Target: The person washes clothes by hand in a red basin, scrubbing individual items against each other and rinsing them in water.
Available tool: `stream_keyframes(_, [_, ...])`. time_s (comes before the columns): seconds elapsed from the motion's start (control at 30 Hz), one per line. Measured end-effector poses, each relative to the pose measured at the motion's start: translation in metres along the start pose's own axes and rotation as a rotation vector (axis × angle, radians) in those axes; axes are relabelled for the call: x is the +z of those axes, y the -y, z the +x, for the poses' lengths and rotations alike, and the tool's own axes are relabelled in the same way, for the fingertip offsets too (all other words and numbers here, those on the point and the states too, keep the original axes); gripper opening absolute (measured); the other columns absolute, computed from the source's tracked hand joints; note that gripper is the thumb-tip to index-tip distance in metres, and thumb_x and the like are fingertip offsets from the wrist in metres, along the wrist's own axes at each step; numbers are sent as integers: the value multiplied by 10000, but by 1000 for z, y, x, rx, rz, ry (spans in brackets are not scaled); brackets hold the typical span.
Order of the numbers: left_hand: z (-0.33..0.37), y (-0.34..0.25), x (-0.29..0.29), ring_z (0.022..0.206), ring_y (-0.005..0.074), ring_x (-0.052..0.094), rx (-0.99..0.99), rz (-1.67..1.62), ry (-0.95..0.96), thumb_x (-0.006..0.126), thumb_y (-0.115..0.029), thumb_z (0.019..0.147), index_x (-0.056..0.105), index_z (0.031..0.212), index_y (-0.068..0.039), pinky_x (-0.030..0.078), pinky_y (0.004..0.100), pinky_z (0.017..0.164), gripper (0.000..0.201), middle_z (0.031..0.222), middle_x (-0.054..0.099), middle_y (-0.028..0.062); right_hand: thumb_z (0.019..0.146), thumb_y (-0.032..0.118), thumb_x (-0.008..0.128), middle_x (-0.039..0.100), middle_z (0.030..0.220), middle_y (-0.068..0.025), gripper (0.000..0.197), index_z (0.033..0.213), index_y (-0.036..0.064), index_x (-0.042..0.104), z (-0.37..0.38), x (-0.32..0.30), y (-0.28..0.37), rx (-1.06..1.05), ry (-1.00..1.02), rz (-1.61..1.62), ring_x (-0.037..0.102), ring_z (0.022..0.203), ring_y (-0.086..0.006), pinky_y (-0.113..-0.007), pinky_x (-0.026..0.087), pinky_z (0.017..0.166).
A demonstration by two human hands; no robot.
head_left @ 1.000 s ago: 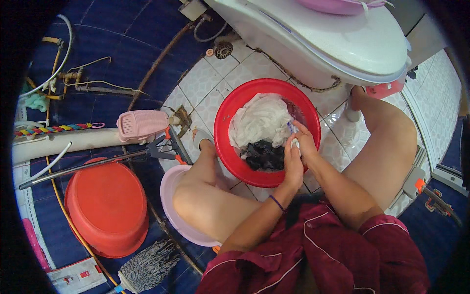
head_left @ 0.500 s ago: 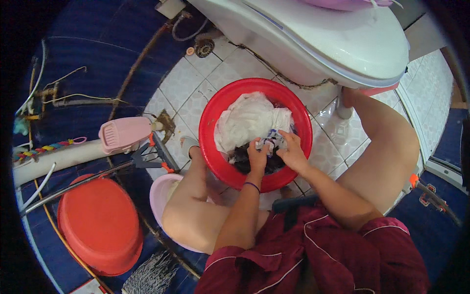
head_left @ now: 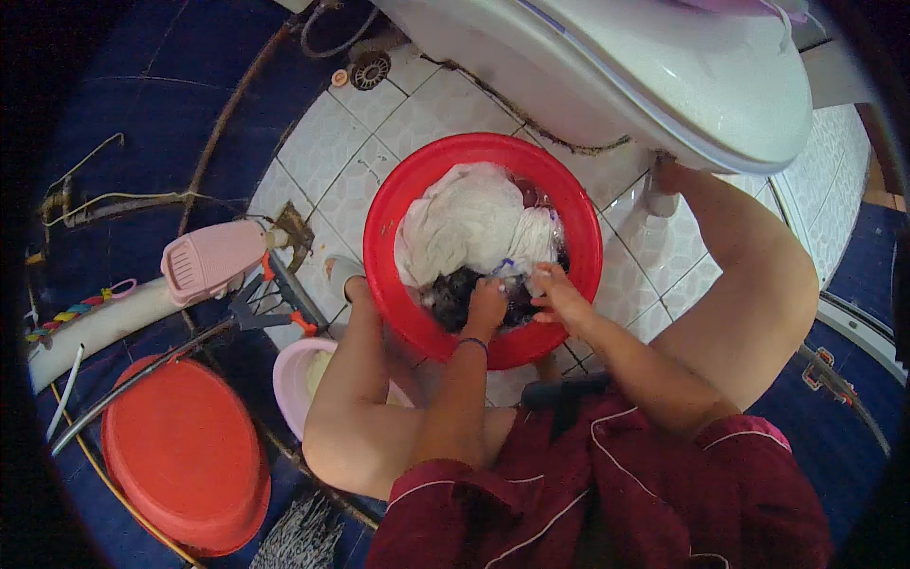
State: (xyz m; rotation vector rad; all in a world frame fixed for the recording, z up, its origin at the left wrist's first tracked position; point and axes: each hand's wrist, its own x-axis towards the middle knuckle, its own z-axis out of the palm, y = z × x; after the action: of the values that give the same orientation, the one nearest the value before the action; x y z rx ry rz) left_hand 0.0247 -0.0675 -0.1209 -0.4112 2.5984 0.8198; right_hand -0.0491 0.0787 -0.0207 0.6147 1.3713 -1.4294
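Observation:
A red basin (head_left: 387,305) stands on the floor between my legs. White cloth (head_left: 460,220) is bunched in its far and left part, and dark cloth (head_left: 450,302) lies wet in the near part. My left hand (head_left: 487,305) is closed at the edge of a small white cloth with blue marks (head_left: 509,269), low over the dark cloth; its fingertips are partly hidden. To its right, my right hand (head_left: 563,298) has its thumb and fingers apart, beside the same small cloth.
A white toilet (head_left: 664,95) stands beyond the basin. At left are a pink brush-like holder (head_left: 216,258) on a pipe, a red tub (head_left: 185,460), a mop (head_left: 299,536) and a pale pink basin (head_left: 292,379). A floor drain (head_left: 370,70) lies at the far left.
The small blue-marked cloth, held up between both hands before, is now lower and mostly out of sight among the laundry. My hands have moved slightly apart, and my right fingers have spread.

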Motion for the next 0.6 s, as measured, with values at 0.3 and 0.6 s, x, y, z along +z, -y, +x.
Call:
stream_keyframes(0.3, [-50, -163, -48, 690, 183, 458, 71, -742, -249, 515, -148, 696, 466, 826, -24, 376, 289, 625, 186, 742, 476, 91, 685, 383, 521, 526, 841, -81, 433, 946, 41, 471, 76, -56, -24, -335, -10, 10, 516, 759, -225, -355, 426, 645])
stream_keyframes(0.6, [-31, -112, -63, 946, 271, 393, -92, -979, -571, 399, -61, 694, 464, 910, 6, 280, 331, 850, 235, 979, 425, 147, 734, 156, 474, 529, 783, -42, 195, 908, 70, 491, -14, 33, 1, -218, 144, 508, 523, 670, -144, -287, 425, 562])
